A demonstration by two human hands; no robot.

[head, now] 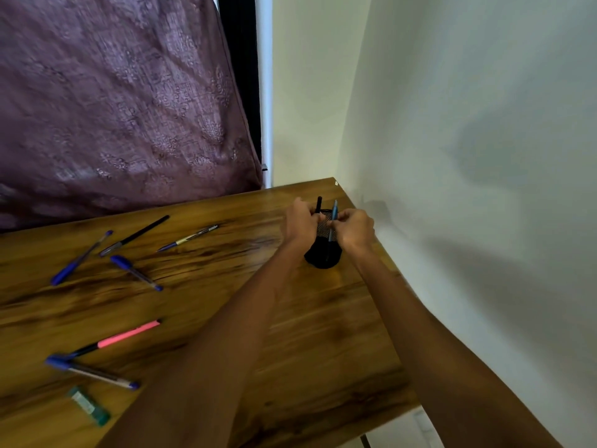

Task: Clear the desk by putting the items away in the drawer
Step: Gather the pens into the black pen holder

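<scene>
Both hands at the far right corner of the table (323,334), working on the black mesh pen cup (323,250). Left hand (298,224) has fingers curled at the cup's rim beside a black pen (319,203); whether it pinches that pen or the rim, cannot tell. Right hand (353,229) pinches a blue pen (332,221) that stands upright in or against the cup.

Drawer not in view.

Loose on the table, well to the left: 5 blue-capped pens, e.g. one (135,273), a black pen with grey tip (134,236), a pink highlighter (119,337), a green eraser-like block (89,405).

Judgement: step in hand is gathering pens at the cup.
- Steady the cup with the left hand so it does not tip near the table edge.
- Guide pens straight along the cup's axis; mesh can snag tips.
- Sweep the scattered pens together afterwards to cut trips to the drawer.
</scene>
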